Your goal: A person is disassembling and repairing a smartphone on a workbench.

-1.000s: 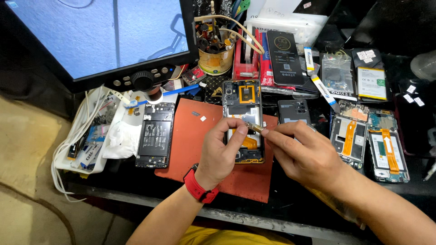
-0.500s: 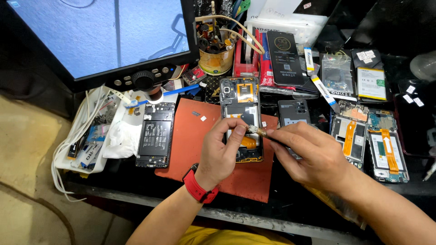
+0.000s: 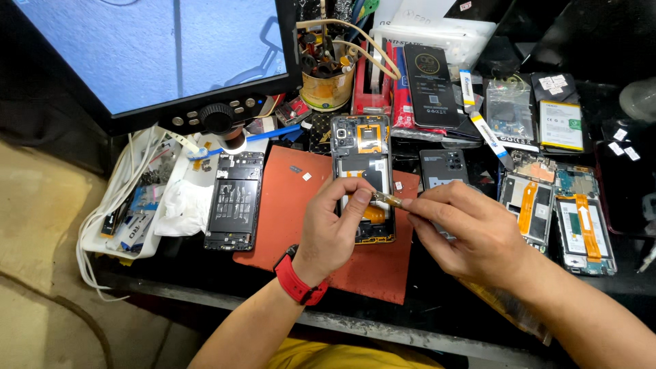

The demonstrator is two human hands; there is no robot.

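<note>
Opened phone (image 3: 362, 164) on mat (image 3: 287, 212) at desk (image 3: 437, 321) centre, both hands over its lower half. Second stripped phone (image 3: 234, 199) just left of mat. Monitor (image 3: 137, 55) behind left. Tool cup (image 3: 325, 85) behind mat. Two more opened phones (image 3: 557, 208) lying right. Parts tray (image 3: 130, 219) far left.

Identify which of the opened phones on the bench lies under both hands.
The opened phone on the orange mat, centre; left hand and right hand meet above it. The others lie untouched aside.
</note>
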